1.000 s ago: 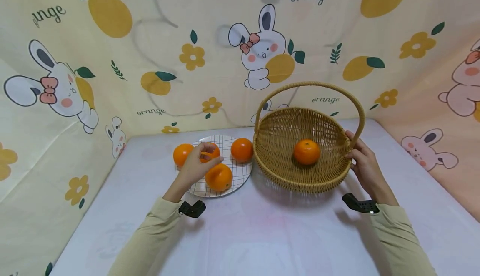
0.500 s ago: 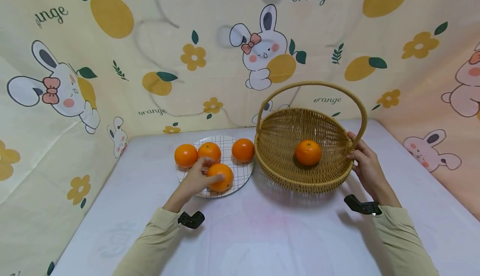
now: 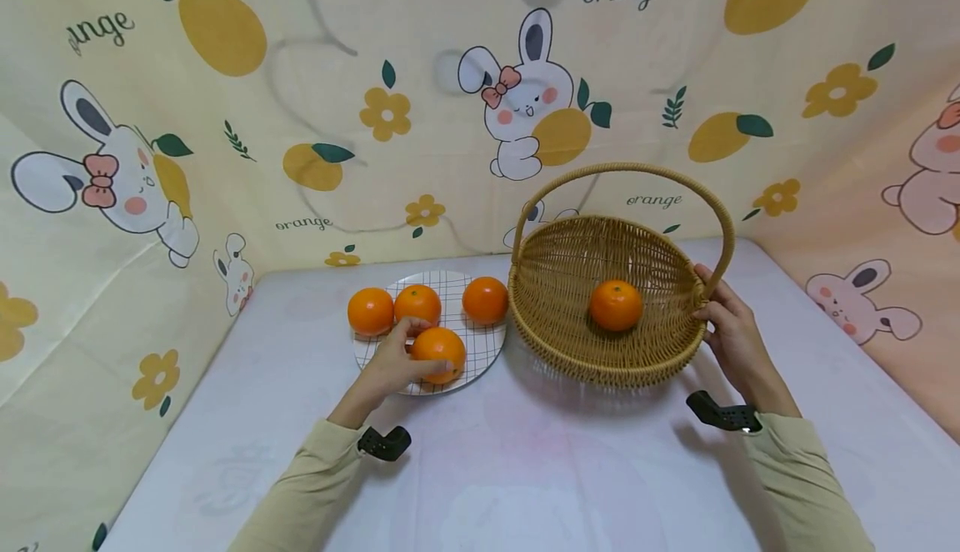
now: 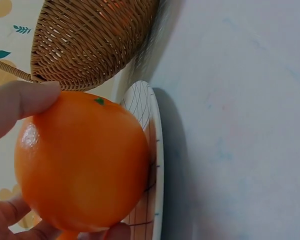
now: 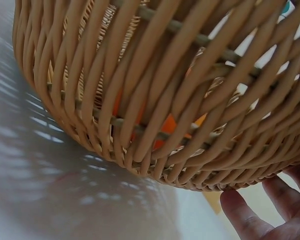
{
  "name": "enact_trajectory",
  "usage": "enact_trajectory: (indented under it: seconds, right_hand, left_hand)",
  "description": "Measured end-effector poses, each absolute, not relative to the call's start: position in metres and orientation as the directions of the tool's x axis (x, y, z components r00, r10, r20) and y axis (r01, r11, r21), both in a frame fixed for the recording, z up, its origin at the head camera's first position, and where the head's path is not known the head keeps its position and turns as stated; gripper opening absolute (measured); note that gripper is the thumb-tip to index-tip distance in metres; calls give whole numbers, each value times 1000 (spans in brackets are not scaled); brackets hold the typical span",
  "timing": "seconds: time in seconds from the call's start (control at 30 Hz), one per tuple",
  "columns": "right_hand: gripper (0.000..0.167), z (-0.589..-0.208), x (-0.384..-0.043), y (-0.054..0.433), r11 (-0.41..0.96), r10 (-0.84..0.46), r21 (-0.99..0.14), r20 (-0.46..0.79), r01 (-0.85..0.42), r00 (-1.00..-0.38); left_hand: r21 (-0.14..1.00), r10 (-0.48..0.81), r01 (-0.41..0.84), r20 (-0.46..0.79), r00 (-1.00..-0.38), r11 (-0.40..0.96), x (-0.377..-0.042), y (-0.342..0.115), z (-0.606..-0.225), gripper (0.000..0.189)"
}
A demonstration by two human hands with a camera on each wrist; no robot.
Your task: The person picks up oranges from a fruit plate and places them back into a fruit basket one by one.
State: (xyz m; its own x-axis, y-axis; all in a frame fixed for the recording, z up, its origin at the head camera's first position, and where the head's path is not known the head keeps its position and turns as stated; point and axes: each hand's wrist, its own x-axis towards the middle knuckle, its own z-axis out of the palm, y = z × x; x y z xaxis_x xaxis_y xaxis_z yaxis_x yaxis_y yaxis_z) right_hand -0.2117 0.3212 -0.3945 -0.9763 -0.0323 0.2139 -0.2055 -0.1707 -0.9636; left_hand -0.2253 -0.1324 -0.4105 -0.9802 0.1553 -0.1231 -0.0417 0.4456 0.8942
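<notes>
With thumb and fingers round its sides, my left hand [image 3: 386, 368] grips the front orange [image 3: 441, 347] on a white plate [image 3: 486, 347] with a black grid. That same orange [image 4: 87, 162] fills the left wrist view, with a small green mark near its top. My right hand [image 3: 733, 337] holds the right rim of a wicker basket [image 3: 570, 348], near where the handle [image 3: 622, 168] joins. One orange [image 3: 616, 305] lies in the basket. Seen close in the right wrist view, fingers [image 5: 242, 215] pinch the basket's woven edge [image 5: 155, 167].
Other oranges sit on the plate: one at the left edge [image 3: 371, 312], one behind the left hand [image 3: 417, 305], one at the right [image 3: 485, 300] next to the basket. A patterned cloth backdrop [image 3: 442, 2] rises behind the white table [image 3: 525, 485].
My left hand has come down and toward me, from above the rear oranges onto the front orange, and has closed round it. The right hand stays on the basket.
</notes>
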Motion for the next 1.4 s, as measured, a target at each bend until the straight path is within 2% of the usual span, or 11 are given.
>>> enact_trajectory:
  seconds: [0.23, 0.63, 1.03, 1.4]
  right_hand:
    - [62, -394, -211, 321, -162, -34, -965, 214, -205, -976]
    - [62, -395, -210, 320, -162, -31, -962, 226, -218, -974]
    - [64, -395, -210, 320, -135, -28, -970, 206, -200, -978]
    - [63, -394, -211, 320, -145, -25, -968, 209, -203, -978]
  left_hand:
    - [895, 160, -19, -101, -982, 446, -226, -133, -405, 66]
    - [892, 195, 77, -13, -981, 446, -231, -123, -373, 66]
    - [903, 281, 163, 49, -958, 397, -231, -99, -340, 63]
    - [951, 393, 170, 57, -918, 259, -237, -67, -318, 58]
